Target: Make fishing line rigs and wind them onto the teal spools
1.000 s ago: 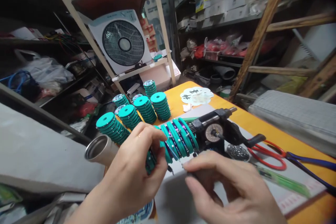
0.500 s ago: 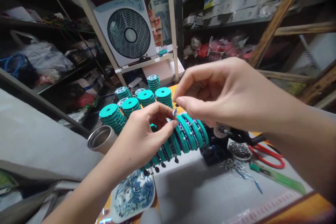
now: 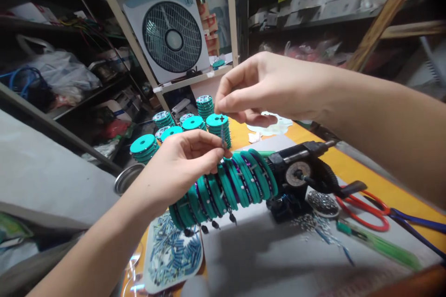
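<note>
A row of teal spools point(image 3: 226, 185) sits on the shaft of a black winding device point(image 3: 299, 174) on the orange table point(image 3: 348, 162). My left hand point(image 3: 181, 162) is pinched just above the row, holding the lower end of a small thin piece point(image 3: 222, 137). My right hand point(image 3: 265, 88) is raised above it, fingers pinched on the top end of the same piece. Small dark weights dangle under the spools.
Stacks of teal spools point(image 3: 190, 127) stand at the table's far edge, a metal cup point(image 3: 127, 178) to their left. A tray of small blue tubes point(image 3: 174, 253) lies near me. Red scissors point(image 3: 365, 206), a green tool and silver bits lie on the right. A box fan point(image 3: 170, 32) on shelving behind.
My right hand rose from the table to above the spool row, then moved up and left. My left hand shifted from gripping the spools to pinching the small piece.
</note>
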{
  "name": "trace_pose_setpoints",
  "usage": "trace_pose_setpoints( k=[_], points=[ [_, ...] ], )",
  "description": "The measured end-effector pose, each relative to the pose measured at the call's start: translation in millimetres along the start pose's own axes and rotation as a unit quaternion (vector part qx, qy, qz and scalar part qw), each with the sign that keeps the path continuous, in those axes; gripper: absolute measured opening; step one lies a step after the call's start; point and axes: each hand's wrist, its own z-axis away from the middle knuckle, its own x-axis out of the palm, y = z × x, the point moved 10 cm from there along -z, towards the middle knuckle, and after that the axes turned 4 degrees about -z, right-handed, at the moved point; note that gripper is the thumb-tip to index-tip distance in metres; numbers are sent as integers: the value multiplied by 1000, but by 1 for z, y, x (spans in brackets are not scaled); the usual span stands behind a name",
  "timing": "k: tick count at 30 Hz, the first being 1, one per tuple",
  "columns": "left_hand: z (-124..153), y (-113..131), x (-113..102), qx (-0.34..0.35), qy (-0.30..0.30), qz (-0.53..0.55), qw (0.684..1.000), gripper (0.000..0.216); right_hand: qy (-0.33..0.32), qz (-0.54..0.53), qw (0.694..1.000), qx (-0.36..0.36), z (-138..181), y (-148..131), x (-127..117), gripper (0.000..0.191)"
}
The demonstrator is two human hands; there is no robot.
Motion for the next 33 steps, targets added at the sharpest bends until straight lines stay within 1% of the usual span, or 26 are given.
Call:
trace_pose_setpoints(
  k=[7,12,17,21,26,33],
  points=[
    [1,2,-1,12,-3,-8,1000,14,-29,-17,999,0,-5,4,0,20],
    [-1,2,-1,6,8,0,1000,13,-29,-36,999,5,-6,7,-1,17],
    [-2,0,-2,1,12,-5,1000,14,-30,-43,999,10,-8,10,0,19],
    [-2,0,-3,-2,16,-7,1000,13,-42,-42,998,6,-9,9,2,18],
    [1,1,-2,1,16,-8,1000,10,-40,-25,999,9,-2,3,3,21],
    [5,-3,-5,-6,25,-10,1000,15,-27,-11,1000,10,10,-4,6,18]
  ],
)
